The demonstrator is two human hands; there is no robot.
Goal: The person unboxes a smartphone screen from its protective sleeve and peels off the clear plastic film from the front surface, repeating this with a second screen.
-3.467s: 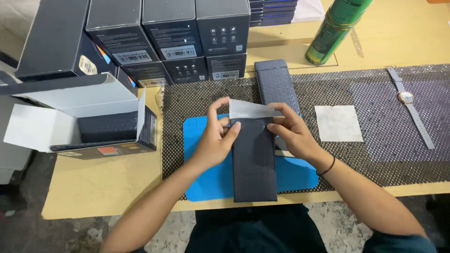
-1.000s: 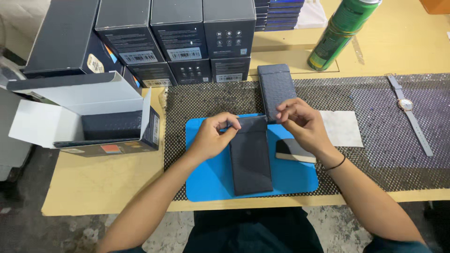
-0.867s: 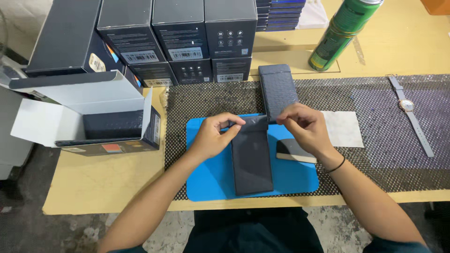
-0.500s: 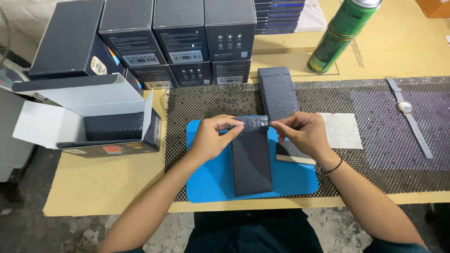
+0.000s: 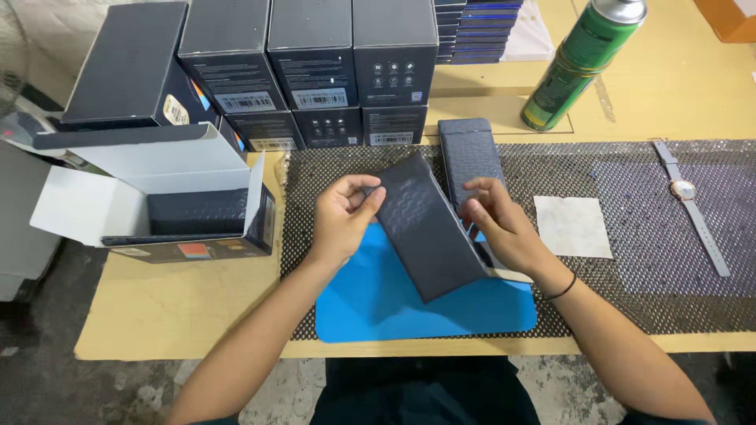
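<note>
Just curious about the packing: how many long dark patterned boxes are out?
3 dark patterned boxes. One held by left hand and right hand, one lying behind it on the mesh mat, one inside the open carton. Others may be hidden.

We look down on a pale yellow wooden table [image 5: 181, 303] that fills most of the frame. A black mesh mat [image 5: 630, 260] covers its right and middle part. Below the table edge, along the bottom of the frame, we see a grey mottled concrete floor [image 5: 291, 393], rough and stained. At the far left a grey surface [image 5: 24, 236] stands beside the table. The light is even and soft, with faint shadows
</note>
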